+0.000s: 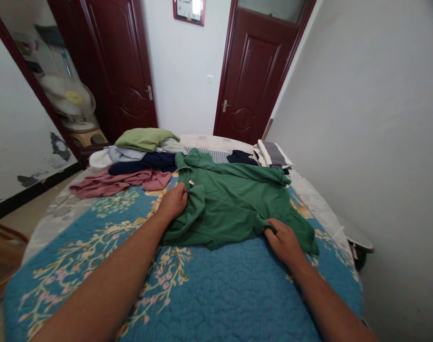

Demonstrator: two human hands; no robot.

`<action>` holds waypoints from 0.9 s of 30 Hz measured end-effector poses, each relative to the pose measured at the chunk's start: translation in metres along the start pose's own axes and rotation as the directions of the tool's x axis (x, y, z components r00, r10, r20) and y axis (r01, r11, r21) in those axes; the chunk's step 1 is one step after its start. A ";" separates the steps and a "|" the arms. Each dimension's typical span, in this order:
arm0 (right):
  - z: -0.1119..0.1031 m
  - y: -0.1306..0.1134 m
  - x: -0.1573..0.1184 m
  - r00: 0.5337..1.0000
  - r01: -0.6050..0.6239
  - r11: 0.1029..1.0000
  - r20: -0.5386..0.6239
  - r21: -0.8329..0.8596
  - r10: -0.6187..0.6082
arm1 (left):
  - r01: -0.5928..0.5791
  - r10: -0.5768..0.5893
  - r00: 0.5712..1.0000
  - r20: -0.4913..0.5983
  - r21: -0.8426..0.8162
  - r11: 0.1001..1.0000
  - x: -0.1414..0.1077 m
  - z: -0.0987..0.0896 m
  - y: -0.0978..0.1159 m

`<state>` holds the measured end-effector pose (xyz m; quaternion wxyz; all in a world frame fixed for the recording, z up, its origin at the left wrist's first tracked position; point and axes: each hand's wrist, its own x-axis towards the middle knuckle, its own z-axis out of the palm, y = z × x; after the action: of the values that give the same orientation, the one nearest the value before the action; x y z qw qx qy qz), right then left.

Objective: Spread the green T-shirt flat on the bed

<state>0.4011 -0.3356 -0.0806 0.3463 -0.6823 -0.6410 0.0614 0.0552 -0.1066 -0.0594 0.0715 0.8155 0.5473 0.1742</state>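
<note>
A green shirt point(237, 194) lies spread sideways over the blue flowered bed cover point(230, 294), with folds and creases across it. At the shirt's left end, near the collar and a small white label, my left hand point(173, 202) is closed on the cloth. My right hand point(282, 240) pinches the near edge of the same shirt, right of its middle. Part of the cloth at the right reaches past my right hand. The fingertips of both hands are partly hidden by the fabric.
Behind my left hand is a heap of clothes: a light green piece point(145, 138), a navy one point(143, 164) and a pink one point(120, 183). Folded grey and white clothes point(273, 154) lie at the back right. A wall point(380, 118) borders the right side.
</note>
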 end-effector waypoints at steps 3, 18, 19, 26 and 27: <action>-0.001 0.000 0.000 1.000 -0.002 1.000 0.000 0.013 0.002 | -0.017 0.014 1.000 -0.024 -0.119 0.993 0.002 0.002 -0.010; -0.002 0.001 0.000 1.000 -0.015 0.999 0.015 0.041 0.014 | -0.297 0.298 0.954 0.016 -0.032 0.954 0.007 0.002 -0.014; -0.002 0.000 0.000 1.000 -0.018 0.999 0.012 0.044 0.018 | -0.287 0.287 0.958 0.020 -0.006 0.958 0.008 0.002 -0.014; -0.004 -0.002 0.001 0.999 -0.029 0.998 0.018 0.060 0.028 | -0.208 0.207 0.978 -0.018 -0.088 0.974 0.019 0.005 -0.023; -0.004 -0.003 0.001 0.999 -0.032 0.998 0.019 0.061 0.031 | -0.172 0.171 0.985 -0.021 -0.103 0.980 0.022 0.006 -0.023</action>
<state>0.4015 -0.3363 -0.0754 0.3602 -0.6808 -0.6310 0.0927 0.0448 -0.0769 -0.0672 0.0955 0.8537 0.4656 0.2128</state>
